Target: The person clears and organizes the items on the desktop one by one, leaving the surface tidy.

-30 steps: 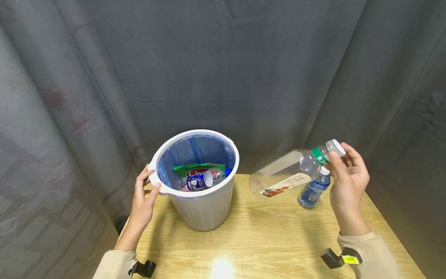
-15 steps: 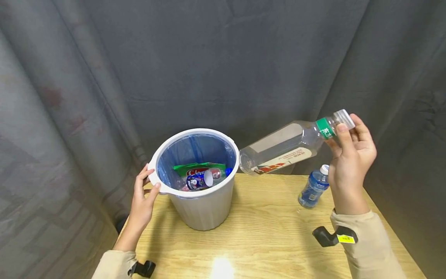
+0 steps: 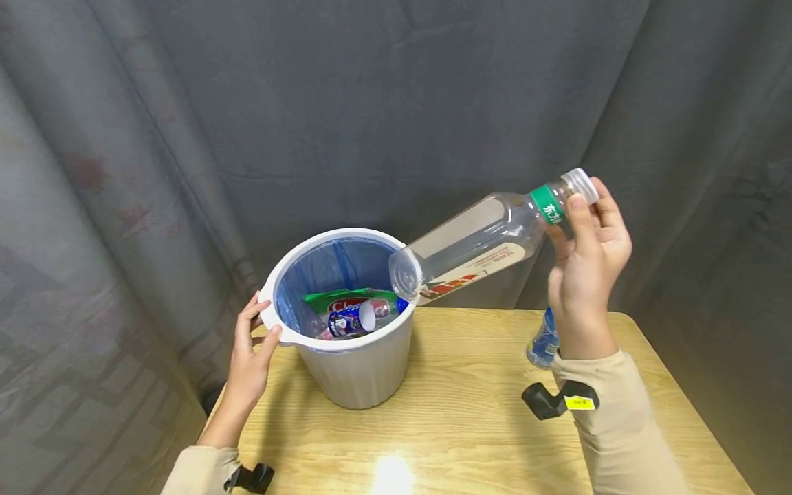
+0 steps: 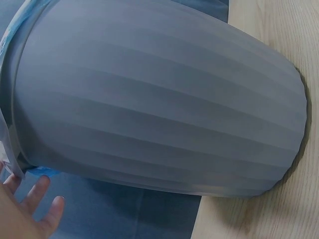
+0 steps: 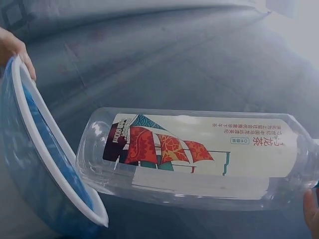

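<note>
Done so far: some trash lies in the round white plastic bin with the blue bag inside [image 3: 355, 375]: a green wrapper [image 3: 346, 300] and a small can [image 3: 355, 317].
Bottle in hand: the big clear empty plastic bottle with a green neck band [image 3: 476, 242] is up in the air, tilted, its bottom end just over the bin rim at about 3 o'clock.
Left to do: the big bottle is not in the bin yet, and a small blue water bottle [image 3: 542, 342] stands on the light wooden bench [image 3: 470, 426], partly hidden behind the right wrist.
Right hand: the right hand [image 3: 588, 265] pinches the bottle's neck by the white cap, fingers [image 3: 578, 214] curled round it.
Left hand: the left hand [image 3: 247, 364] holds the bin's rim at 9 o'clock, thumb on top, fingers curled on the outside.
How the bottle looks: see-through, no drink inside, with a white label showing a red-sailed ship [image 5: 199, 149].
</note>
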